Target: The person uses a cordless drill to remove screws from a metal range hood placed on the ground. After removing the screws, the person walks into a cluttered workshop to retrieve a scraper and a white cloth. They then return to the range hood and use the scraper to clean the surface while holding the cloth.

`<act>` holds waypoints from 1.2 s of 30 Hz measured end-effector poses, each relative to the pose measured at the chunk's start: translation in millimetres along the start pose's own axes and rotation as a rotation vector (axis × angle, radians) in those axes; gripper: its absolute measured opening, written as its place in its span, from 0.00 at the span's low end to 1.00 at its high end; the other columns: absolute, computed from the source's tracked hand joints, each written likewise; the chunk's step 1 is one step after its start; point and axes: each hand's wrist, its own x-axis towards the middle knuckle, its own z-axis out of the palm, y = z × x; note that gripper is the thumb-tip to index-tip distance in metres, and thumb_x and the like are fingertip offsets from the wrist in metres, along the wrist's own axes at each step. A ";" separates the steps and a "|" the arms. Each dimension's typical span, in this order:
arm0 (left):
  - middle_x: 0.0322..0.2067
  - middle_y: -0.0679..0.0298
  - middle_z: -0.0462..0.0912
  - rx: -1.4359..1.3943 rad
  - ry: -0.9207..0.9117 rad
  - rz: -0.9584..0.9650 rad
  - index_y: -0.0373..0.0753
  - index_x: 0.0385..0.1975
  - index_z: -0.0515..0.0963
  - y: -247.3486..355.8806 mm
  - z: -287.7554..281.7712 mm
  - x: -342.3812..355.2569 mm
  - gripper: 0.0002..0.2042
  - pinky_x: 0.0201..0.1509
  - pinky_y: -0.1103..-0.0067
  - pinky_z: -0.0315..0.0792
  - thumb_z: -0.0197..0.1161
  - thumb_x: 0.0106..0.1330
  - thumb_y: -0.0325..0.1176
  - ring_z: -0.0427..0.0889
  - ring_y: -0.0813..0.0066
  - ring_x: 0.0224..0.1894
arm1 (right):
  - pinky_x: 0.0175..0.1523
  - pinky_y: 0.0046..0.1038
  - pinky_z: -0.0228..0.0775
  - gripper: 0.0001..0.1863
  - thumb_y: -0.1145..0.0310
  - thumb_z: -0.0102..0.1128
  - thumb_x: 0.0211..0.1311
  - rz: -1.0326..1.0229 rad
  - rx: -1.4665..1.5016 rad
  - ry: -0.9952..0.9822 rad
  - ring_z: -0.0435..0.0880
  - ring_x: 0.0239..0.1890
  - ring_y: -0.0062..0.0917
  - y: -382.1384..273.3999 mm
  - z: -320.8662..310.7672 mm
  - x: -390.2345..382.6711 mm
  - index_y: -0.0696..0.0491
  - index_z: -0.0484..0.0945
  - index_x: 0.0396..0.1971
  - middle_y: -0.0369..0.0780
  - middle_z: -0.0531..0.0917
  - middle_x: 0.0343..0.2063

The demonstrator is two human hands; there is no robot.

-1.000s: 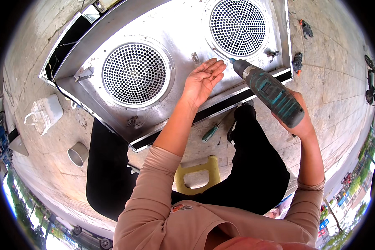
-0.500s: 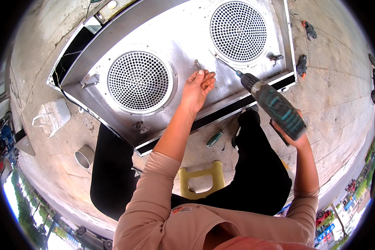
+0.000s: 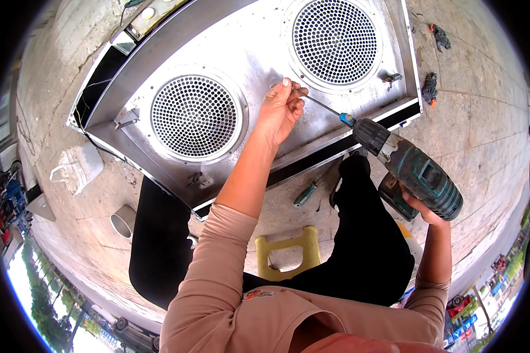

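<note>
My right hand (image 3: 425, 209) grips the handle of a dark teal and black cordless drill (image 3: 421, 169). Its long thin bit (image 3: 325, 107), with a blue collar at the chuck, points up and left over a shiny metal housing (image 3: 256, 50). At the bit's tip, the fingers of my left hand (image 3: 280, 115) are pinched together; whatever small thing they hold is hidden. This hand sits over the metal between two round perforated grilles, the left grille (image 3: 195, 117) and the right grille (image 3: 334, 42).
Between my legs a green-handled screwdriver (image 3: 305, 196) lies on the floor near a yellow stool (image 3: 288, 253). To the left are a white bag-like container (image 3: 78, 167) and a metal ring (image 3: 123, 222). Dark gloves (image 3: 430, 90) lie at the right. Small clips sit inside the housing.
The drill has moved right and down, and its bit tip now meets my left fingers. My left hand has turned slightly; the small metallic piece showing above its fingers is no longer visible.
</note>
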 end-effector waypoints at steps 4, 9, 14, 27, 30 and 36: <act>0.30 0.61 0.81 -0.025 -0.024 0.007 0.41 0.30 0.74 1.7 -2.2 0.8 0.13 0.27 0.86 0.70 0.60 0.67 0.44 0.73 0.80 0.23 | 0.49 0.31 0.72 0.22 0.68 0.73 0.48 0.015 0.034 0.003 0.80 0.43 0.34 -1.6 3.8 1.6 0.52 0.79 0.45 0.39 0.82 0.41; 0.30 0.60 0.81 -0.059 -0.017 0.011 0.40 0.30 0.75 2.4 -1.6 1.5 0.11 0.27 0.86 0.70 0.61 0.67 0.42 0.75 0.80 0.24 | 0.49 0.31 0.72 0.22 0.68 0.73 0.48 -0.028 -0.012 0.006 0.80 0.43 0.34 5.2 5.3 0.5 0.51 0.79 0.46 0.39 0.82 0.41; 0.28 0.59 0.82 -0.004 -0.049 0.027 0.38 0.31 0.76 4.8 -2.3 3.6 0.11 0.27 0.86 0.70 0.62 0.67 0.40 0.75 0.79 0.23 | 0.48 0.31 0.72 0.22 0.68 0.73 0.48 -0.066 -0.029 0.020 0.80 0.43 0.34 3.7 5.1 2.2 0.51 0.79 0.46 0.39 0.82 0.41; 0.31 0.61 0.81 -0.095 -0.113 0.051 0.36 0.34 0.75 34.6 38.5 41.8 0.13 0.29 0.85 0.71 0.60 0.68 0.42 0.74 0.81 0.26 | 0.50 0.28 0.69 0.19 0.77 0.68 0.50 -0.214 -0.216 0.135 0.79 0.41 0.26 -19.9 8.4 36.2 0.54 0.78 0.44 0.35 0.83 0.37; 0.36 0.61 0.81 -0.125 -0.184 0.075 0.35 0.39 0.74 36.4 59.7 45.2 0.13 0.32 0.86 0.72 0.59 0.69 0.40 0.74 0.82 0.28 | 0.50 0.28 0.70 0.19 0.74 0.69 0.52 -0.328 -0.297 0.158 0.80 0.42 0.28 -36.6 10.3 62.3 0.54 0.78 0.47 0.37 0.83 0.40; 0.37 0.61 0.82 0.090 -0.045 0.165 0.33 0.40 0.74 39.5 80.4 57.9 0.10 0.31 0.87 0.72 0.60 0.68 0.34 0.73 0.84 0.28 | 0.47 0.28 0.72 0.13 0.75 0.65 0.57 -0.233 0.022 0.164 0.80 0.41 0.27 -50.5 16.4 104.0 0.54 0.79 0.44 0.38 0.83 0.38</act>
